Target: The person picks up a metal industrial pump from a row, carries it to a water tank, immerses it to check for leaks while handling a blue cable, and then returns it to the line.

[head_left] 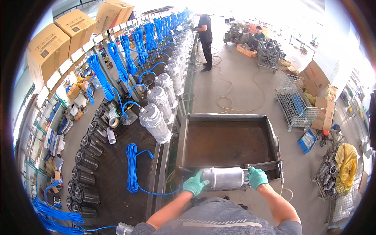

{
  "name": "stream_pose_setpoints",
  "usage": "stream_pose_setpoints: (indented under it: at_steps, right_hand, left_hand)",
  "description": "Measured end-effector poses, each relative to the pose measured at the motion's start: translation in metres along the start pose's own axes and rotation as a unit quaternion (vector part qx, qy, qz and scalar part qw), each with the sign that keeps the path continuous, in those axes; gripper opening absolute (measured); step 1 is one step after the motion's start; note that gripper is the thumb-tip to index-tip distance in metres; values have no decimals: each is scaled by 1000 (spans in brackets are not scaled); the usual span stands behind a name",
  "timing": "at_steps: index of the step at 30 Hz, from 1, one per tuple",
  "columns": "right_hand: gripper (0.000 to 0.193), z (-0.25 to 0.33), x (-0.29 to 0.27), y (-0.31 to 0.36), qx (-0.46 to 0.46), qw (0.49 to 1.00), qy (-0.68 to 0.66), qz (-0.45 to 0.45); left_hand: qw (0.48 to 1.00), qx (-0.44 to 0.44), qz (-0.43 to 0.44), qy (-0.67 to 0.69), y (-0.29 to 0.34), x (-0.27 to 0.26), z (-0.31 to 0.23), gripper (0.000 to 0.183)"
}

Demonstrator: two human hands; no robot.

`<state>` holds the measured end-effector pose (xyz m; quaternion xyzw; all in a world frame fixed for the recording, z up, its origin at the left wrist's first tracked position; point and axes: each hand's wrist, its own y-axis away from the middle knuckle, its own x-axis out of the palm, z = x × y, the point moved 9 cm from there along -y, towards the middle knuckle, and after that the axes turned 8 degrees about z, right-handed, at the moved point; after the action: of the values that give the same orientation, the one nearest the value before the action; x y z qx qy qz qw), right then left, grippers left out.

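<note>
A silver ribbed submersible pump motor lies level across the near end of a rectangular metal tank. My left hand, in a green glove, grips its left end, where a blue cable runs off to the left. At the right end, my right hand, also gloved in green, is closed around the narrower metal end parts. Its fingertips are partly hidden. The tank's inside is rusty brown.
A row of similar motors stands along the bench rail at left, with coiled blue cables hanging behind. Dark cylinders line the left side. A wire cage cart and blue crate sit at right. Another person stands farther off.
</note>
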<state>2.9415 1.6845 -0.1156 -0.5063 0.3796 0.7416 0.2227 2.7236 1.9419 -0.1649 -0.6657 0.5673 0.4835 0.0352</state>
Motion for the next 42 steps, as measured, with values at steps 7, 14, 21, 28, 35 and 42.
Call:
stream_pose_setpoints:
  at_steps: [7,14,21,28,35,42]
  right_hand:
    - [55,29,-22,26,-233,941,224,97]
    - [48,8,-21,6,-85,986,134,55]
    - [55,1,-25,15,15,998,32,60]
    - [39,-10,-21,20,-64,996,51,-18]
    - [38,-13,-8,25,39,992,-9,-124]
    - [39,-16,1,28,130,981,-49,-138]
  left_hand:
    - [999,-32,21,-16,4,-7,-4,86]
    - [998,-39,25,-30,5,-9,-13,83]
    - [998,-45,29,-22,5,-10,-11,82]
    - [1000,-8,2,-22,0,-8,-12,86]
    - [1000,-15,-4,-26,0,-5,-6,84]
    - [999,-22,-4,-32,0,-7,-9,83]
